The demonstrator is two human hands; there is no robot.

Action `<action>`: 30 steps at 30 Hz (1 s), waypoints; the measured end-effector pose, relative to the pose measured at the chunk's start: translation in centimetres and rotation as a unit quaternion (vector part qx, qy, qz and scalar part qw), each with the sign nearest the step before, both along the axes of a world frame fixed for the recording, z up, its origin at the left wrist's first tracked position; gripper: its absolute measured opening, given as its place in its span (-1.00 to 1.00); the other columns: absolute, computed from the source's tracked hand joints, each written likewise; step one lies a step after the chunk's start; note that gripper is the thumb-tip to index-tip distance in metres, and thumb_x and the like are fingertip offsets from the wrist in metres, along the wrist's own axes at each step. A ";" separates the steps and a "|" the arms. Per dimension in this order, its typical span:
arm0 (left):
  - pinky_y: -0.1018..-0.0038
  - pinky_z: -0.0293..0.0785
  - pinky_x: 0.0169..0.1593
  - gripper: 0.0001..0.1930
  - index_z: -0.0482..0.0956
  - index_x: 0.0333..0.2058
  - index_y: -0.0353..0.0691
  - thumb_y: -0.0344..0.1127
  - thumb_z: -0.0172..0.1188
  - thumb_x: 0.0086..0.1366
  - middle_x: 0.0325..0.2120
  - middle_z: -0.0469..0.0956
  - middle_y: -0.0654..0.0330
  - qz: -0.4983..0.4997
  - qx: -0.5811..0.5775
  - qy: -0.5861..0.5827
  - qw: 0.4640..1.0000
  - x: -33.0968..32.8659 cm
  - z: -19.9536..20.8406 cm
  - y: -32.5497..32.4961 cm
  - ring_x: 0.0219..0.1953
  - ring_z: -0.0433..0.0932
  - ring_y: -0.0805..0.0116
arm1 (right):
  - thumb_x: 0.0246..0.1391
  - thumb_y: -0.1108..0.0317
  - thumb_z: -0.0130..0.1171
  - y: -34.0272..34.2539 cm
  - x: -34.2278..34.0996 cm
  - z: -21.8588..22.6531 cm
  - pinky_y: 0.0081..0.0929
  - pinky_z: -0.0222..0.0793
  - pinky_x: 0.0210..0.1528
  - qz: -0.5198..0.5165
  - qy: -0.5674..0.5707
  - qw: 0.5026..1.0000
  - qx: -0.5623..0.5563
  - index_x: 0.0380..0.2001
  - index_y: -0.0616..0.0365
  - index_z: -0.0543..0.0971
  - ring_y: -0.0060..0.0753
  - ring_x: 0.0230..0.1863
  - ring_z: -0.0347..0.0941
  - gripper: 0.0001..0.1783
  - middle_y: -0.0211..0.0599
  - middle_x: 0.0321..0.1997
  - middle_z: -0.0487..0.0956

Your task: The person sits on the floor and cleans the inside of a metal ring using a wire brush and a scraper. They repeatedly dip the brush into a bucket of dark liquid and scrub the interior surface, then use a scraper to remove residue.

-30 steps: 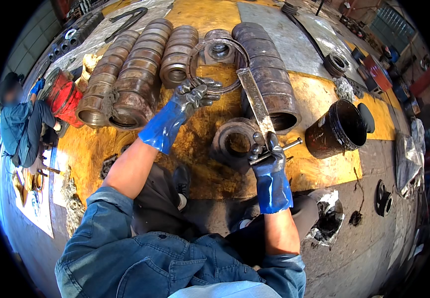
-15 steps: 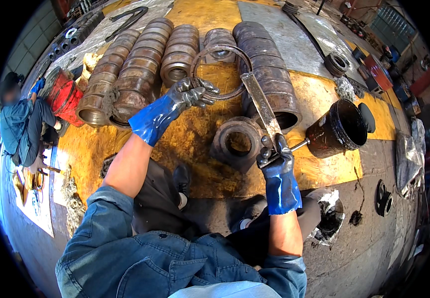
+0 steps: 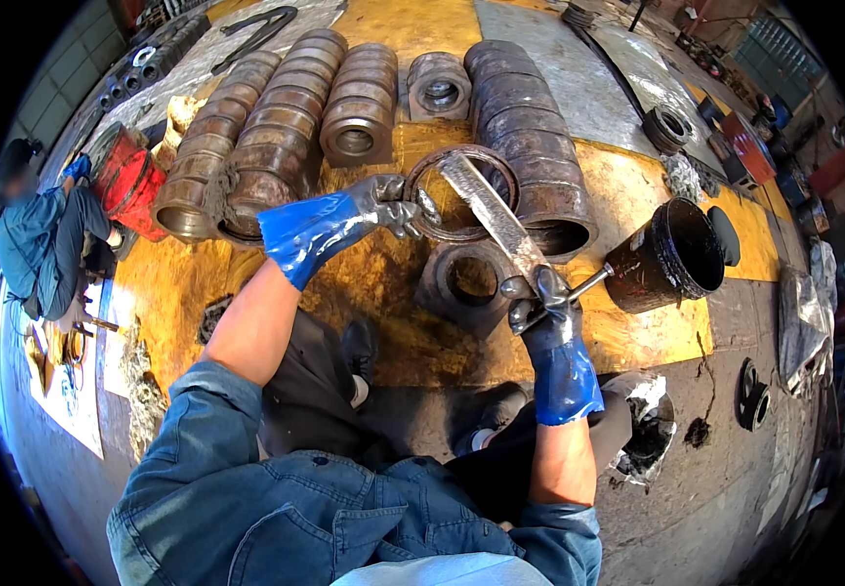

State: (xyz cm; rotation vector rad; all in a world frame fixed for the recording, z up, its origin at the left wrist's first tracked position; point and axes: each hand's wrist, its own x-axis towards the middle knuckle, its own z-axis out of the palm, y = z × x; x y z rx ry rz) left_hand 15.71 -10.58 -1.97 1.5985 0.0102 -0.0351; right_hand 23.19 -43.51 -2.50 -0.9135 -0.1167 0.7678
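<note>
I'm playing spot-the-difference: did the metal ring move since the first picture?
Yes. Held in the left hand, the metal ring has come down the picture and a little right, looking nearer the holed metal block.

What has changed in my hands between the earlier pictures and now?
The round brown metal ring, held in the left hand, has moved down and slightly right in the view. The long flat grey metal blade in the right hand has swung its tip left, from the ring's right rim to across its opening. Neither hand has let go. The dark round bucket stays put.
</note>
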 end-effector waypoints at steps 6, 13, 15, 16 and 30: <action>0.45 0.57 -0.38 -0.64 0.47 0.01 -0.32 -0.23 0.14 0.32 -0.12 0.57 -0.05 -0.008 0.001 0.005 1.000 0.1 -0.4 -0.3 -0.34 0.64 0.28 | 0.14 0.22 0.16 0.4 -0.6 0.2 -0.46 0.29 -0.72 -0.010 0.006 1.000 -0.020 -0.13 0.23 0.52 -0.36 -0.73 0.38 -0.67 -0.05 -0.44 0.62; 0.45 0.57 -0.40 -0.64 0.47 0.00 -0.33 -0.24 0.13 0.31 -0.15 0.58 -0.06 0.003 -0.015 0.009 1.000 0.2 -0.1 0.4 -0.36 0.64 0.28 | 0.14 0.11 0.13 -1.9 2.4 -2.2 -0.42 0.33 -0.63 -0.095 0.104 0.989 0.044 -0.15 -0.12 0.54 -0.35 -0.62 0.46 -0.75 -0.20 -0.35 0.63; 0.45 0.56 -0.41 -0.64 0.47 0.00 -0.33 -0.24 0.13 0.31 -0.15 0.58 -0.06 0.005 -0.012 0.010 1.000 -0.1 -0.1 0.4 -0.36 0.64 0.28 | 0.15 0.10 0.12 -1.7 2.5 -2.2 -0.44 0.31 -0.64 -0.103 0.121 0.987 0.020 -0.15 -0.11 0.54 -0.36 -0.64 0.45 -0.75 -0.21 -0.36 0.63; 0.45 0.56 -0.41 -0.64 0.47 0.00 -0.33 -0.25 0.13 0.31 -0.16 0.58 -0.06 0.005 -0.015 0.013 1.000 0.0 -0.1 0.6 -0.37 0.64 0.28 | 0.15 0.10 0.11 -1.4 2.3 -2.0 -0.45 0.30 -0.64 -0.108 0.129 0.986 0.006 -0.15 -0.10 0.53 -0.36 -0.64 0.44 -0.75 -0.21 -0.36 0.63; 0.46 0.55 -0.45 -0.64 0.47 0.00 -0.35 -0.26 0.13 0.31 -0.20 0.59 -0.06 0.004 -0.015 0.039 0.999 -0.2 -1.2 0.3 -0.40 0.64 0.27 | 0.10 0.25 0.20 0.3 -0.2 -0.9 -0.41 0.37 -0.70 -0.024 0.057 0.998 0.006 -0.21 -0.02 0.53 -0.27 -0.70 0.47 -0.81 0.00 -0.41 0.64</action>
